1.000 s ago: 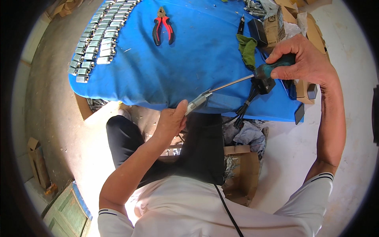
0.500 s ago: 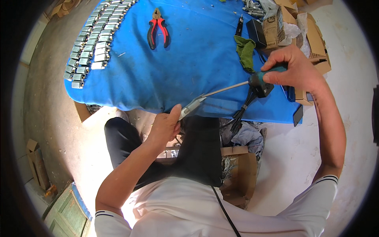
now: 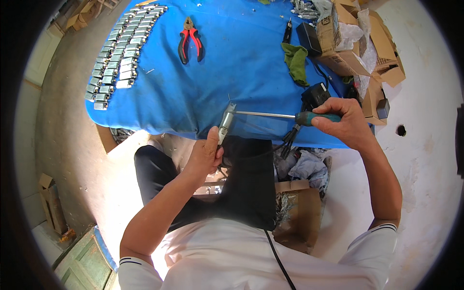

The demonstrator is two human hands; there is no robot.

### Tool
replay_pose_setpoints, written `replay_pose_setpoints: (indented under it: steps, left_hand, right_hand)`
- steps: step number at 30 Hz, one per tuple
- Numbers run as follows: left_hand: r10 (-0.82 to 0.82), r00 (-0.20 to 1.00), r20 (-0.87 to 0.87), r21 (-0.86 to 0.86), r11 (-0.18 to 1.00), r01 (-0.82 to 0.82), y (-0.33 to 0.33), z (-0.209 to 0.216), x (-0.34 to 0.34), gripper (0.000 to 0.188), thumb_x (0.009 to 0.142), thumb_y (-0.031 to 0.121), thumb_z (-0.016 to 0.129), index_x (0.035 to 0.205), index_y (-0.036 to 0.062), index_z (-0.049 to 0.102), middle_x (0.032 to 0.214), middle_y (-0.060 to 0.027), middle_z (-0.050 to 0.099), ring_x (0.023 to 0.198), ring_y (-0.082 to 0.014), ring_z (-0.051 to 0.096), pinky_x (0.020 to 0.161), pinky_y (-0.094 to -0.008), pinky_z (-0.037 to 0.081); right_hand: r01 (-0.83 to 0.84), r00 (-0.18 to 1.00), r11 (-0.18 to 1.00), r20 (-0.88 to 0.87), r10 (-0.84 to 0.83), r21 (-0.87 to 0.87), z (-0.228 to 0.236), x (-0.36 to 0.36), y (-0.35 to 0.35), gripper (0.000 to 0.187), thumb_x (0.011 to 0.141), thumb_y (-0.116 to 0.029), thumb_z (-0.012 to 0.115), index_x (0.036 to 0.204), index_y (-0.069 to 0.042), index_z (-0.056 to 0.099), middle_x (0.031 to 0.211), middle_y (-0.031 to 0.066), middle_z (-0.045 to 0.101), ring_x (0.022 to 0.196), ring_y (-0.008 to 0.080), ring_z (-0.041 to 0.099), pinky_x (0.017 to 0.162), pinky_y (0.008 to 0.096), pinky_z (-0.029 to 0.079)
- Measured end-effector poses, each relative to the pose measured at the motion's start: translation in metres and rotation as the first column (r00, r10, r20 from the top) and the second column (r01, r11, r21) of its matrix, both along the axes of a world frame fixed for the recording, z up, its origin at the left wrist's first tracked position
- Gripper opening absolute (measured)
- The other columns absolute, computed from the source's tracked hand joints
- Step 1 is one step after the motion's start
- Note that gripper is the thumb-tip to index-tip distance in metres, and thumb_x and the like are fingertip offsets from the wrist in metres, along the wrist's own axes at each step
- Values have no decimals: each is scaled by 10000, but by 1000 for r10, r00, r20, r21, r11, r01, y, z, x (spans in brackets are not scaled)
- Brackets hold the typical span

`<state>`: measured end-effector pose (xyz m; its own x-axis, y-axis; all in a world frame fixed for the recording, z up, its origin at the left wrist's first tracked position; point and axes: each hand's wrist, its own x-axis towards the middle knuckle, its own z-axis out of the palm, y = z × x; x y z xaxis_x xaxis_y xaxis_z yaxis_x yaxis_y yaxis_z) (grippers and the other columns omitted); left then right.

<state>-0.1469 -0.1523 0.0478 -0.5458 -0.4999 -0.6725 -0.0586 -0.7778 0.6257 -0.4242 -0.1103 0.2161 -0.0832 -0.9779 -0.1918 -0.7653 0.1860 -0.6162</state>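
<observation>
The silver metal piece (image 3: 226, 122) is at the near edge of the bench (image 3: 232, 63), tipped up with its top end leaning a bit to the right. I can't tell if it rests on the cloth or is held just above it. The left hand (image 3: 205, 157) has its bottom end, with the grip closed around it and the thumb lying along it. The tip of a screwdriver (image 3: 304, 118) comes in from the right and meets the piece near its top. It is too small to tell if the tip goes inside. The right hand (image 3: 347, 121) holds the green and black handle, its grip closed on it, thumb below and fingers above.

Just behind the handle is a black plug box (image 3: 317, 94), with a bundle of black wire (image 3: 292, 137) below it. Farther back are a green rag (image 3: 296, 65), a black block (image 3: 308, 39) and a thin black tool (image 3: 288, 31). Pliers (image 3: 195, 39) with red and black handles lie across the bench, pointing away. Off to the left, lots of silver parts (image 3: 113, 58) sit in long rows. Brown boxes (image 3: 333, 55) crowd the far right corner.
</observation>
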Motion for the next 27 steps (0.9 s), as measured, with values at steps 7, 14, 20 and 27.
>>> replay_pose_setpoints:
  steps: [7, 14, 20, 27]
  left_hand:
    - [27, 998, 59, -43, 999, -25, -18, -6, 6, 596, 881, 617, 506, 578, 124, 368, 508, 22, 308, 426, -95, 264, 414, -256, 208]
    - [77, 994, 74, -206, 977, -60, -13, -9, 2, 623, 849, 633, 548, 537, 113, 402, 495, 12, 353, 410, -95, 313, 392, -249, 233]
    - [101, 994, 46, -275, 958, -85, -12, -13, 1, 614, 857, 609, 555, 521, 116, 413, 491, 11, 364, 403, -90, 328, 378, -240, 235]
    - [95, 996, 2, -197, 976, -92, -14, -16, 2, 597, 858, 590, 571, 530, 120, 400, 497, 19, 363, 410, -80, 319, 381, -242, 223]
  right_hand:
    - [-162, 967, 976, -220, 128, -146, 32, 2, -3, 191, 701, -22, 757, 879, 5, 693, 739, 52, 663, 662, 95, 593, 613, 221, 460]
    - [-167, 959, 975, -252, 126, -147, 50, 20, -9, 191, 697, -23, 765, 869, 12, 689, 746, 66, 681, 666, 99, 621, 615, 224, 476]
    - [-177, 956, 977, -259, 141, -120, 52, 35, -5, 180, 695, -17, 763, 857, 8, 688, 726, 71, 676, 635, 102, 616, 588, 226, 467]
    - [-222, 932, 961, -325, 159, -167, 52, 39, -7, 172, 693, -44, 760, 841, 2, 684, 720, 85, 672, 601, 158, 623, 559, 257, 465]
